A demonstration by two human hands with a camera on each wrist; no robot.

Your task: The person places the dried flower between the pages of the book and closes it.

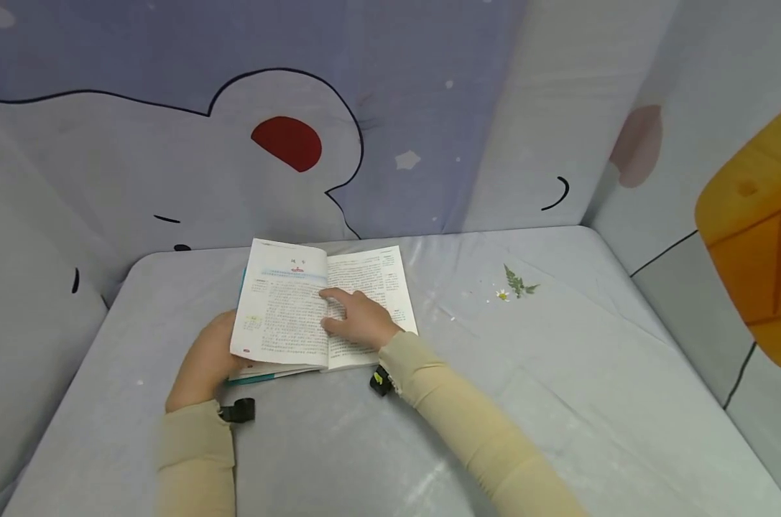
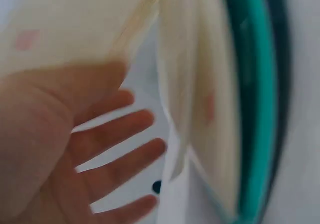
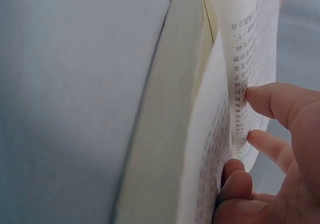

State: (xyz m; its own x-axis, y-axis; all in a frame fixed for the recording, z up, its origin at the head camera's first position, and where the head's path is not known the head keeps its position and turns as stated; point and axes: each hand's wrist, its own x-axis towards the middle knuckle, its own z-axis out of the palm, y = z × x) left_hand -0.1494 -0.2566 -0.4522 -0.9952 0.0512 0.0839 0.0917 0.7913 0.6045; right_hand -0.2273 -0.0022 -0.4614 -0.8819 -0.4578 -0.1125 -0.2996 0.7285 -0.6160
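Observation:
An open book (image 1: 293,309) with printed pages and a teal cover edge lies left of the middle of the table. My left hand (image 1: 212,352) is at its left side, partly hidden beneath a raised left page. In the left wrist view, the thumb (image 2: 95,82) lies along this page and the other fingers are spread and straight. My right hand (image 1: 363,319) rests over the inner fold. Its index finger and thumb touch the left page (image 3: 255,44), while the other fingers bend against the right page (image 3: 202,169).
A small green fern leaf (image 1: 521,282) and a little white flower (image 1: 503,295) with a yellow centre lie to the right of the book. Pale cloth covers the table (image 1: 558,402). Printed fabric walls (image 1: 429,129) stand behind and on both sides.

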